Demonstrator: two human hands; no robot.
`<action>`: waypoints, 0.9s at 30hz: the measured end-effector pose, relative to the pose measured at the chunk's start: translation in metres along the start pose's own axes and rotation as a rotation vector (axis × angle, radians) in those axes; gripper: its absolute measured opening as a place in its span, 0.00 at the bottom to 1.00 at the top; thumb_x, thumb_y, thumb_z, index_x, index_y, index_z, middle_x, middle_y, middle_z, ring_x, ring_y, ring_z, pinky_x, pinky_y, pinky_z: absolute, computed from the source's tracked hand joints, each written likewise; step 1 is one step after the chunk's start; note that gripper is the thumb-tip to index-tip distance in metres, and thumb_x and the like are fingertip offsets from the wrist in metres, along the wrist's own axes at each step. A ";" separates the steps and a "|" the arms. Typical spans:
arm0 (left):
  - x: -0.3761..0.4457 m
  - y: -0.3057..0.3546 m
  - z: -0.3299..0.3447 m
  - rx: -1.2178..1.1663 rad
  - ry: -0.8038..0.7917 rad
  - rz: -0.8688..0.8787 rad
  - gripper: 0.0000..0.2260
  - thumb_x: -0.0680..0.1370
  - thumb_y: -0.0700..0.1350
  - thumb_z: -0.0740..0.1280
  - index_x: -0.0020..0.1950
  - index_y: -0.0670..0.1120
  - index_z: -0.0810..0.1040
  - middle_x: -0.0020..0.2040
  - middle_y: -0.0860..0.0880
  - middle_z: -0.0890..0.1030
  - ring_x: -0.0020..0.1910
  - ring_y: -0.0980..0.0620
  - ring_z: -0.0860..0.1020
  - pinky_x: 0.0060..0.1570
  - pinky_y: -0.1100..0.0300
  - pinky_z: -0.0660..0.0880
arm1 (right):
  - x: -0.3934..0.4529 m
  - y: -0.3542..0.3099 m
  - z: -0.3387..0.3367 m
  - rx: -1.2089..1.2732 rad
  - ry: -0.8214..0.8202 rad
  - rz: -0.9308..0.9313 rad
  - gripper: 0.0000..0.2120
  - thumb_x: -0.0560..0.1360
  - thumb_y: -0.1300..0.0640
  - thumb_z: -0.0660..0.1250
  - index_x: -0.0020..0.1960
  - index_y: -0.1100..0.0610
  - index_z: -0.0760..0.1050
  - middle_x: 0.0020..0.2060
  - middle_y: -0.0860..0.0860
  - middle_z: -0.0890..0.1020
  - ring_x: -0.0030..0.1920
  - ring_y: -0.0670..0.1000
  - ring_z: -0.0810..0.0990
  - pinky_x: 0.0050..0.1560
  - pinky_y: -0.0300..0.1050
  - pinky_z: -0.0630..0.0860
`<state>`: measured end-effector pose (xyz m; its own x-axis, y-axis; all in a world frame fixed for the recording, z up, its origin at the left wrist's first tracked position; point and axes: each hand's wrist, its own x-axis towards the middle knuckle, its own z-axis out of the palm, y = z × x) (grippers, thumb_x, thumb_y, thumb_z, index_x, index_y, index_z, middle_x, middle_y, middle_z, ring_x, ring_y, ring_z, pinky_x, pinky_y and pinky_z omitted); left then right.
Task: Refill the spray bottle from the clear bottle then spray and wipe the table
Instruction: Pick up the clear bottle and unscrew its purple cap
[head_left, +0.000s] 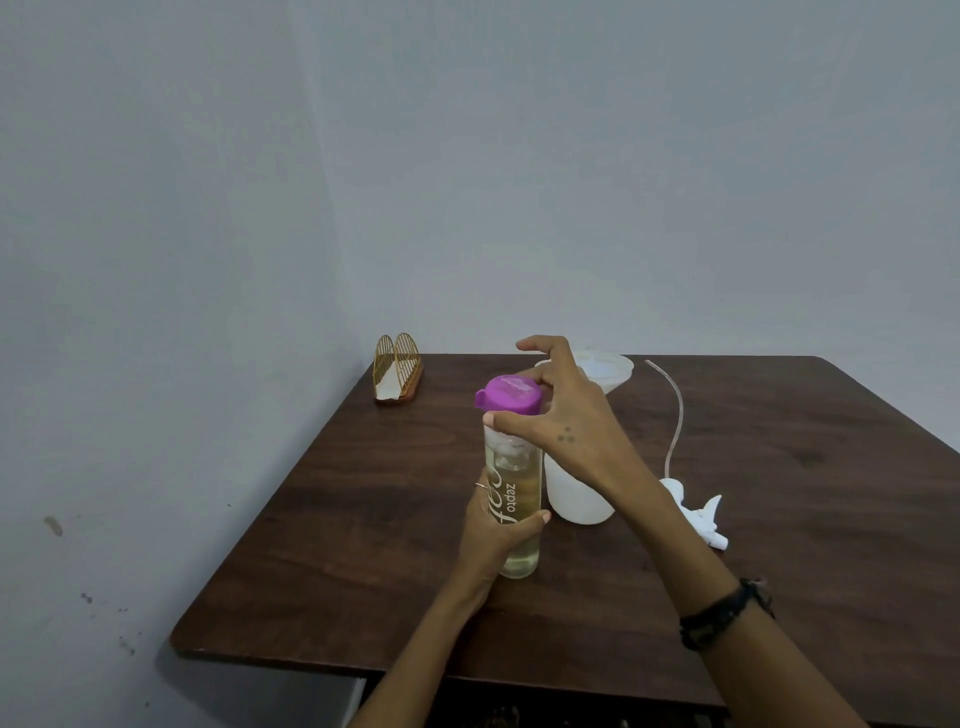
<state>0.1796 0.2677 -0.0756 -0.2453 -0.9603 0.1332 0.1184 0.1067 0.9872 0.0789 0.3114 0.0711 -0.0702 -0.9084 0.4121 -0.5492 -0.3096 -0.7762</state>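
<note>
The tall clear plastic bottle (514, 499) with yellowish liquid stands upright on the dark brown wooden table (322, 519). The left hand (493, 525) is wrapped around its lower half, fingers curled on the far side and the thumb pressed on the near side, probably so the bottle does not turn or tip. The right hand (561, 410) comes from above on the round purple cap (509, 396): thumb below the cap at the neck, some fingers on the cap's far edge, the index finger lifted and spread away. I judge this is a grip for twisting or flipping the cap, but I cannot tell if the cap is loose.

Just behind the right palm stands the white translucent spray bottle body (576, 493), and a white plastic funnel (608, 369) sits in its mouth, ready to receive the liquid. To the right of the right wrist, the white trigger spray head (698, 517) lies on the table with its thin tube (675, 421) curving away, so the refill is prepared. Far beyond the left fingers, near the wall, is a golden wire napkin holder (397, 369). No cloth is visible.
</note>
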 end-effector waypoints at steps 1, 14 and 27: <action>-0.001 0.000 0.000 0.000 0.002 -0.002 0.35 0.53 0.49 0.76 0.57 0.36 0.73 0.44 0.46 0.82 0.40 0.57 0.82 0.39 0.66 0.77 | -0.001 -0.001 0.000 0.020 -0.002 0.000 0.34 0.66 0.55 0.76 0.66 0.50 0.62 0.54 0.52 0.79 0.56 0.52 0.77 0.54 0.44 0.76; -0.001 0.000 0.002 -0.012 -0.006 0.004 0.33 0.53 0.49 0.76 0.55 0.40 0.73 0.44 0.46 0.82 0.40 0.58 0.82 0.39 0.67 0.77 | -0.002 -0.005 -0.006 0.052 -0.041 -0.045 0.25 0.68 0.59 0.74 0.61 0.53 0.69 0.54 0.50 0.80 0.55 0.51 0.78 0.55 0.46 0.77; -0.002 0.002 0.002 0.007 0.009 -0.002 0.34 0.54 0.48 0.76 0.57 0.39 0.72 0.45 0.46 0.82 0.40 0.58 0.82 0.39 0.67 0.76 | -0.031 0.020 -0.008 0.449 0.193 -0.050 0.16 0.74 0.56 0.67 0.59 0.43 0.73 0.60 0.52 0.75 0.53 0.38 0.77 0.51 0.29 0.73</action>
<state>0.1780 0.2703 -0.0740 -0.2373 -0.9627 0.1302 0.1108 0.1063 0.9881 0.0635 0.3360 0.0464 -0.2288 -0.8339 0.5023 -0.1457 -0.4809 -0.8646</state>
